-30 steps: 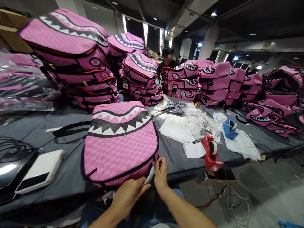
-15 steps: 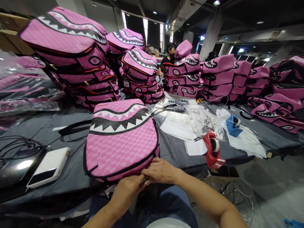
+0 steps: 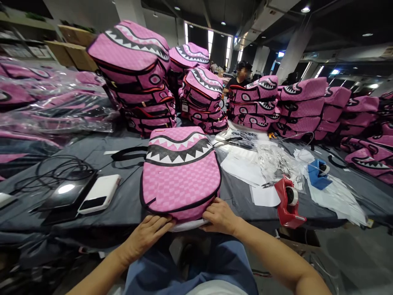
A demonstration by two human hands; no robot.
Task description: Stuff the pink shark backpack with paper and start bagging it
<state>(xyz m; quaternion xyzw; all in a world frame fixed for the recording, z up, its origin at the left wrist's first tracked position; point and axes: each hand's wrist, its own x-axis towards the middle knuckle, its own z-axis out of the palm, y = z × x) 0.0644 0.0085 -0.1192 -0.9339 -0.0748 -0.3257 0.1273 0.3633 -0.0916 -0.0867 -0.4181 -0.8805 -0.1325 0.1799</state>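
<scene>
A pink checkered backpack (image 3: 181, 172) with a shark-mouth print lies flat on the grey table (image 3: 129, 205) in front of me. My left hand (image 3: 147, 233) presses against its near bottom edge, fingers curled under it. My right hand (image 3: 219, 217) rests on the same edge further right, fingers touching a white sheet (image 3: 187, 224) that sticks out beneath the bag. A black strap (image 3: 129, 155) trails off the bag to the left.
Stacks of identical pink bags (image 3: 138, 78) line the back of the table; bagged ones (image 3: 52, 110) lie at left. A white device (image 3: 100, 199) and cables sit left. Red (image 3: 288, 203) and blue (image 3: 317, 174) tape dispensers, papers and plastic sleeves lie right. A person (image 3: 242, 76) works behind.
My hands have spread apart along the bag's bottom edge, the left moving left and the right flattening onto the edge. The view has shifted left.
</scene>
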